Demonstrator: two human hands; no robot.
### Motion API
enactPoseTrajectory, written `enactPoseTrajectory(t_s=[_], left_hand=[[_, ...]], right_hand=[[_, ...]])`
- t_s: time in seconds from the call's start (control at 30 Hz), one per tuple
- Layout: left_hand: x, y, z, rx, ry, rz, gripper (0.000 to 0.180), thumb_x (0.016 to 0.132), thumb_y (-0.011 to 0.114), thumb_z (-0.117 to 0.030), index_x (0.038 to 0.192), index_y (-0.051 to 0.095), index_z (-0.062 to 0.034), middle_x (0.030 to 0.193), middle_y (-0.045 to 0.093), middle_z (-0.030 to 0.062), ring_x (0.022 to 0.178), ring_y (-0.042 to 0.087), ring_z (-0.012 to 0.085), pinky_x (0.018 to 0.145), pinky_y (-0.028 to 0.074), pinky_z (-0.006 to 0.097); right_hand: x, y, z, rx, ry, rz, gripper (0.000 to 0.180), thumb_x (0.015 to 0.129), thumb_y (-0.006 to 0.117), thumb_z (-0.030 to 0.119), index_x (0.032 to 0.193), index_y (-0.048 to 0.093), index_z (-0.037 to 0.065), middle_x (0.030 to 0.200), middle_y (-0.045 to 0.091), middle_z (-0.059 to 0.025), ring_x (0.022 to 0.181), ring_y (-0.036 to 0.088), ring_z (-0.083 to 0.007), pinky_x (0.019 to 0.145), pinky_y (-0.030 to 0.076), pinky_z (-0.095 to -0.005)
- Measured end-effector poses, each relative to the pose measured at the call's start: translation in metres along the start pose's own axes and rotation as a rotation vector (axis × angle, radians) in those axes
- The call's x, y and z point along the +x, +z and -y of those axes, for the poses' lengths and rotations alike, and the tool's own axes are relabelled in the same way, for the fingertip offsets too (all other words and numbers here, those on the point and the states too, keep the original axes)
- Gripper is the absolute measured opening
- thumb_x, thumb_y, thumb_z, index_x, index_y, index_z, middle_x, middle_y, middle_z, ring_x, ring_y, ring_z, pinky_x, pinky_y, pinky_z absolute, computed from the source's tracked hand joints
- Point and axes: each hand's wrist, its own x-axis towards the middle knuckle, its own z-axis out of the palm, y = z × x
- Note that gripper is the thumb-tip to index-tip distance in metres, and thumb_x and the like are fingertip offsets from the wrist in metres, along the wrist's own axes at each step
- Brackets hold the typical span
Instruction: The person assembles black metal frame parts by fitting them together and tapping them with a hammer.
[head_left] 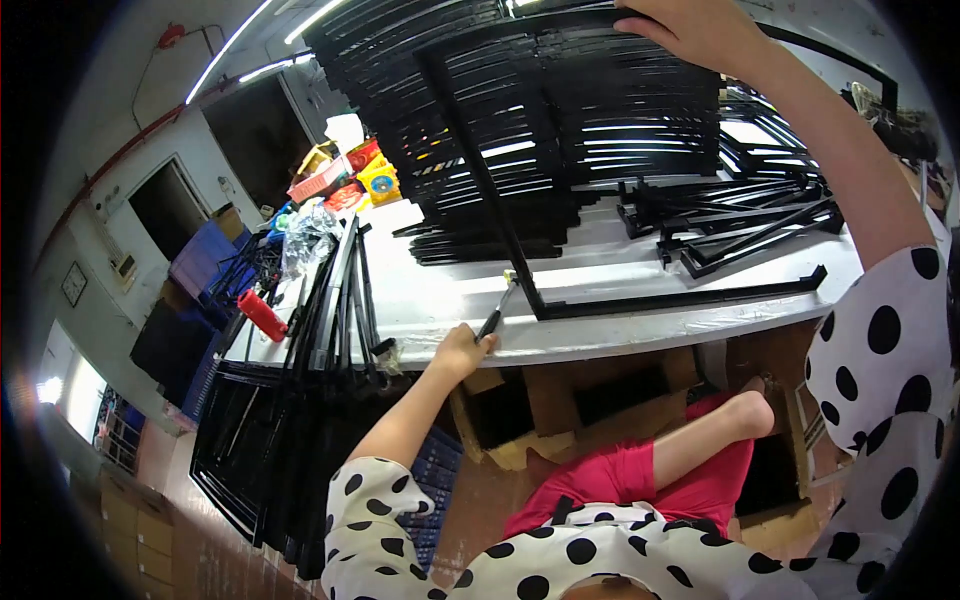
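My left hand [463, 350] is closed round the grip of a slim dark-handled tool [490, 322] at the front edge of the white table. The tool's small yellowish head is beside the lower corner of a large black rectangular frame [480, 180]; whether they touch I cannot tell. Its bottom bar rests along the table and the frame stands upright, leaning over the table. High at the top of the view, my right hand [690, 30] grips the frame's upper bar, with the fingertips partly cut off by the picture edge.
Tall stacks of black strips [640, 110] stand behind the frame. Black corner pieces [740, 220] lie at right. Loose bars [345, 290], a red cylinder [262, 316] and colourful packets [375, 180] are on the left. Open cardboard boxes [560, 400] sit under the white table [420, 310].
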Motion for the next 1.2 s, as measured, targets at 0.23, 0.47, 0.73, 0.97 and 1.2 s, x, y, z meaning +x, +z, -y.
enactPoseTrajectory(t_s=[0.23,0.47,0.73,0.97,1.2], left_hand=[[-0.029,-0.085,0.013,-0.444,-0.091,0.048,0.041,0.085,0.063,-0.027,0.113,0.055,0.002,0.069,0.065,0.0123,0.042,0.048,0.0113,0.036,0.037,0.027],[-0.143,-0.287,-0.062,-0.336,0.386,-0.942,0.045,0.089,0.061,-0.03,0.132,0.049,-0.0296,0.085,0.066,0.0012,0.047,0.042,0.0019,0.041,0.034,0.019],[-0.166,-0.319,-0.103,0.259,0.551,-0.716,0.042,0.088,0.061,-0.019,0.129,0.054,-0.0164,0.11,0.065,0.0125,0.094,0.061,0.0144,0.087,0.045,0.029],[-0.11,-0.367,-0.06,0.097,0.618,-1.066,0.045,0.089,0.058,-0.023,0.132,0.05,-0.0164,0.116,0.062,0.0152,0.102,0.06,0.0217,0.092,0.043,0.034],[-0.145,-0.408,-0.08,-0.335,0.505,-1.164,0.033,0.09,0.058,-0.024,0.121,0.06,-0.0124,0.101,0.067,0.0063,0.096,0.062,0.0154,0.084,0.048,0.03]], right_hand=[[0.02,-0.031,-0.007,0.376,0.094,0.34,0.032,0.092,0.047,0.041,0.1,0.056,0.012,0.075,0.063,-0.0125,0.068,0.063,-0.0324,0.06,0.049,-0.0422],[0.003,0.001,-0.009,0.377,0.014,0.149,0.03,0.094,0.047,0.038,0.103,0.055,0.011,0.071,0.062,-0.0081,0.064,0.063,-0.0247,0.058,0.049,-0.0351],[-0.003,0.016,-0.018,0.432,0.008,0.21,0.027,0.095,0.046,0.036,0.102,0.053,0.011,0.068,0.061,-0.0094,0.062,0.063,-0.0243,0.055,0.048,-0.0342],[-0.006,0.022,-0.019,0.475,0.02,0.207,0.027,0.095,0.046,0.036,0.1,0.052,0.011,0.067,0.06,-0.0109,0.062,0.063,-0.0269,0.056,0.048,-0.0358],[-0.004,0.018,-0.01,0.491,-0.01,0.166,0.028,0.094,0.048,0.036,0.102,0.052,0.01,0.068,0.061,-0.0108,0.062,0.062,-0.0281,0.057,0.048,-0.0374]])
